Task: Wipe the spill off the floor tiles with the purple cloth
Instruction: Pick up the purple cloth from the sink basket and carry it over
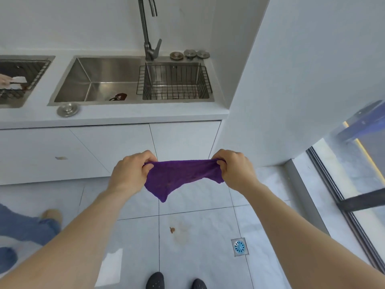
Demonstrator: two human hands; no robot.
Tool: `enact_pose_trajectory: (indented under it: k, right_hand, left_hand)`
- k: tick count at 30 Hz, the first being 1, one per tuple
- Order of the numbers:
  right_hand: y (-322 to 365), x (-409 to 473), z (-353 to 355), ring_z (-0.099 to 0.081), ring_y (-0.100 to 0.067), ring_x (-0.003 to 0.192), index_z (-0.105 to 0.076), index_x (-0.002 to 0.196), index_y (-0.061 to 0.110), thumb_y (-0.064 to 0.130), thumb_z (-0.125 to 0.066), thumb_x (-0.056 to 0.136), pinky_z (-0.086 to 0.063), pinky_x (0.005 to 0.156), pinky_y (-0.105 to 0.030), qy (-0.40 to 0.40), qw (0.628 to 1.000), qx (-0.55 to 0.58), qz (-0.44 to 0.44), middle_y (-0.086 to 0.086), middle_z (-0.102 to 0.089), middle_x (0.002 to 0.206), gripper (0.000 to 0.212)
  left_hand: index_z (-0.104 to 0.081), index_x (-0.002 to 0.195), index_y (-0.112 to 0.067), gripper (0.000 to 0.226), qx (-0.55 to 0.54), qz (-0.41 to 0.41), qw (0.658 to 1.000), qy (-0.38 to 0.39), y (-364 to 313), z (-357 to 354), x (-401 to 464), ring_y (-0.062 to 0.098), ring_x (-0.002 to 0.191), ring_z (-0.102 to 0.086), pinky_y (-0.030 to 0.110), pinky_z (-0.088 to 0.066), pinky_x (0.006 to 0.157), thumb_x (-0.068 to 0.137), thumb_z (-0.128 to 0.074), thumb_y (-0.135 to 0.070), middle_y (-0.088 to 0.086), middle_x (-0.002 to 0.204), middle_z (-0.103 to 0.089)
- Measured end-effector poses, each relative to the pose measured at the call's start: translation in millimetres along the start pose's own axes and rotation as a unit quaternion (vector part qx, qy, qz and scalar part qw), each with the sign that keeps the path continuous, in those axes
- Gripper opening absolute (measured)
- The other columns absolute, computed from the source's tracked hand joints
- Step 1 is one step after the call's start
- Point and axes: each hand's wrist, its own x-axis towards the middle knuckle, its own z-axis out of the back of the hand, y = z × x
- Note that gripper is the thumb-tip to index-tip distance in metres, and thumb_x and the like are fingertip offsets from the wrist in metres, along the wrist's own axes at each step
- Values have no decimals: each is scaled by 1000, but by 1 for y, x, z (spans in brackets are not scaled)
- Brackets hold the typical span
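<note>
The purple cloth [177, 178] hangs stretched between both hands, in the air in front of the white cabinets. My left hand [130, 172] pinches its left top corner. My right hand [235, 168] pinches its right top corner, and the cloth's lower point droops between them. Below the cloth, on the pale floor tiles [204, 268], lies a faint brownish spill [180, 232] with a small darker brown blob at its left edge. The spill is well below the cloth and apart from it.
A square floor drain [239, 246] with a blue grid sits right of the spill. My dark shoes [155, 280] stand at the bottom edge. Another person's jeans-clad leg [27, 224] is at the left. A steel sink [104, 80] with a wire basket [174, 81] lies ahead; a glass door track [341, 201] runs at the right.
</note>
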Motion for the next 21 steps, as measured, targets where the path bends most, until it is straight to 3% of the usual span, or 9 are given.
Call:
enact_pose_trajectory:
  k: [10, 21]
  right_hand:
    - [-6, -26, -149, -62, -32, 80, -69, 107, 25, 0, -47, 92, -49, 66, -38, 11, 997, -19, -71, 2, -68, 99, 37]
    - [-53, -73, -285, -61, -36, 80, -69, 107, 25, 8, -48, 99, -49, 70, -39, 72, 992, -2, -99, 2, -67, 95, 28]
  left_hand:
    - [-68, 103, -30, 16, -21, 25, 996, 82, 115, -96, -10, 25, 89, -67, 43, -56, 82, 99, -59, -18, -11, 97, -76]
    - [-65, 98, -35, 18, 2, 72, 984, 160, 203, -210, -50, 19, 82, -65, 38, -53, 75, 99, -57, -19, -16, 89, -72]
